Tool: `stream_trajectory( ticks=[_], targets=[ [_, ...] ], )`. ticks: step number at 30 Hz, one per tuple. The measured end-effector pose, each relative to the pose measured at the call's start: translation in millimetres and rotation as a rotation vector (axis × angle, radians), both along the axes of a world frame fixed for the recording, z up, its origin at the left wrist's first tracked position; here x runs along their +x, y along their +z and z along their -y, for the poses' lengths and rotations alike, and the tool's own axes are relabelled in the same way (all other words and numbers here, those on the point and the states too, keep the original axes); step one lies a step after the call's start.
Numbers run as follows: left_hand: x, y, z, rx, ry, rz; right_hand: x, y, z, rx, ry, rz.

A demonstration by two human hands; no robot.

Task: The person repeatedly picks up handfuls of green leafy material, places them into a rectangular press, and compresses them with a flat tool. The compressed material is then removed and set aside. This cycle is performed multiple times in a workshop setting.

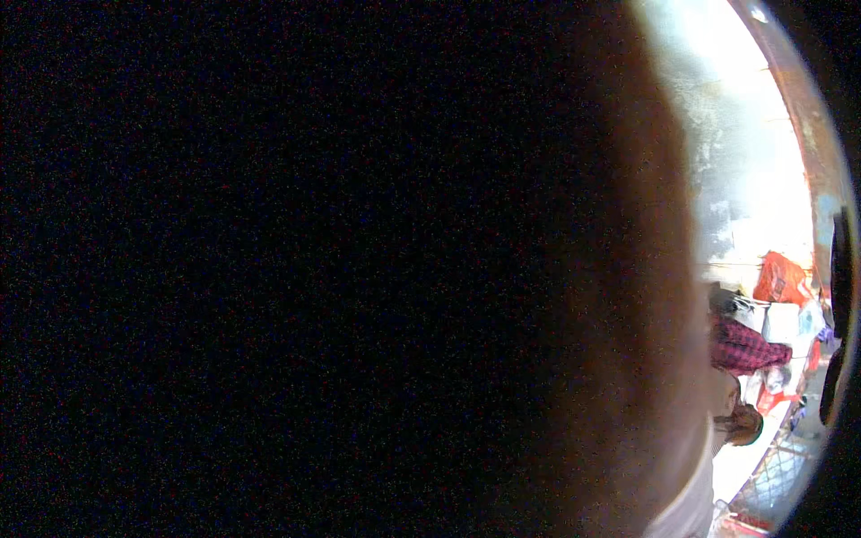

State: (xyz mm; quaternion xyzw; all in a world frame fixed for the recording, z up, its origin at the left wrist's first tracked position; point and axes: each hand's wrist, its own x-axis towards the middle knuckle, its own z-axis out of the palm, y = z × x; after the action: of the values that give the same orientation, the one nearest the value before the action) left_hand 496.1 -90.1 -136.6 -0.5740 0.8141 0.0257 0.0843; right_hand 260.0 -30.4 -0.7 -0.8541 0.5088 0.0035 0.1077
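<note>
Neither of my hands can be made out. A dark, blurred surface [646,269] lies very close to the lens and covers most of the picture. Its brownish edge runs from top to bottom, and I cannot tell what it is. Light cloth [689,501] with a pale rim shows below that edge. Before me, only a narrow bright strip along the right side is visible.
A person's head [743,425] shows at the lower right, beside purple checked cloth [746,346]. An orange-red bag-like thing [780,279] is above, near white items [782,321]. A stained grey wall [716,141] rises behind. Mesh [773,474] stands low at the right.
</note>
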Motion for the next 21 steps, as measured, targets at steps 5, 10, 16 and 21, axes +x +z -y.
stream_trajectory(
  ticks=[5,10,16,21],
  targets=[
    [32,6,-7,-0.001,0.015,-0.06,15,7,-16,-0.009,0.017,-0.002],
    [46,12,-7,-0.005,-0.046,-0.088,31,12,-21,-0.042,0.002,0.02],
    [54,21,-6,-0.008,-0.04,-0.181,32,34,-14,-0.051,0.032,0.017],
    [33,47,-18,0.011,-0.08,-0.252,37,52,-3,-0.081,0.072,-0.001]
  ],
)
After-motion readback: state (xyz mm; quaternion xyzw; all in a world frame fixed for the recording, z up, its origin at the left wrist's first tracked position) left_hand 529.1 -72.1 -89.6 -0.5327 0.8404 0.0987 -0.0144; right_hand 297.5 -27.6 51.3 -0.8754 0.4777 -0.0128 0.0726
